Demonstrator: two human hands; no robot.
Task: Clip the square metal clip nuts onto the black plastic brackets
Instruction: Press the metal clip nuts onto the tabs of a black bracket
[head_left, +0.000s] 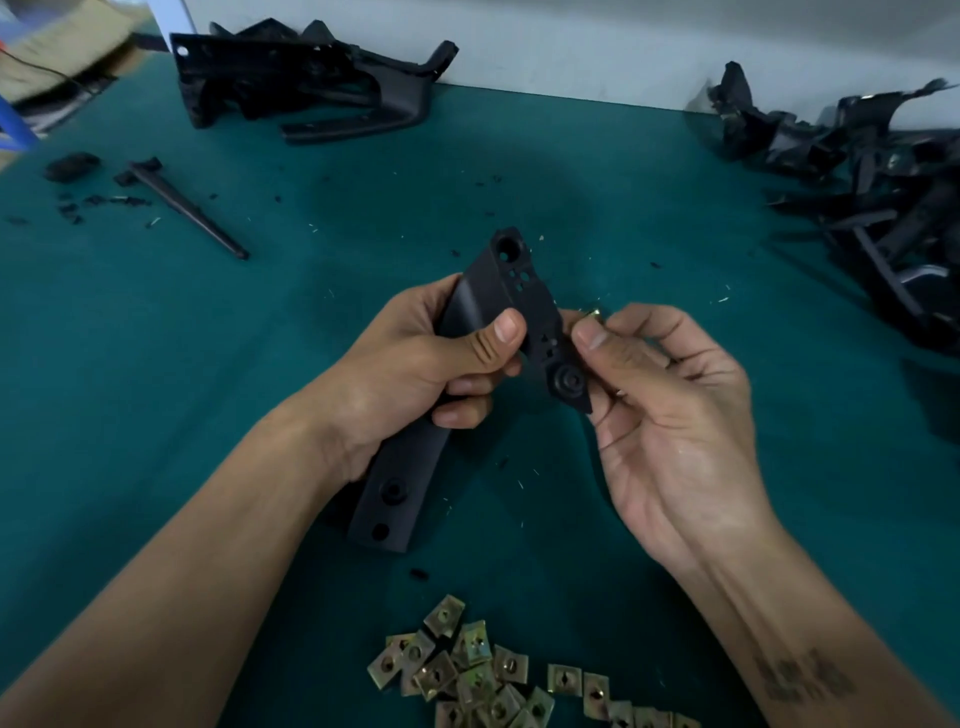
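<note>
Loose clip nuts (467, 670) are heaped nearest you on the green mat (156, 364). They're small, thin, springy metal, so probably light and slick. Pinch them by the flat faces.

Above the heap, your left hand (415, 384) is wrapped round the middle of the black bracket (498, 312), thumb across its face and fingers curled under. It looks like stiff, light plastic, and that mid-body grip looks steady.

Your right hand (670, 395) has thumb and forefinger closed together on one clip nut (595, 313), right at the bracket's right edge. I can't tell if it's seated yet. The other fingers are loosely curled, palm up.

Further back, more brackets are piled far left (306, 78) and far right (857, 182), and a black rod (192, 213) lies to the left.
</note>
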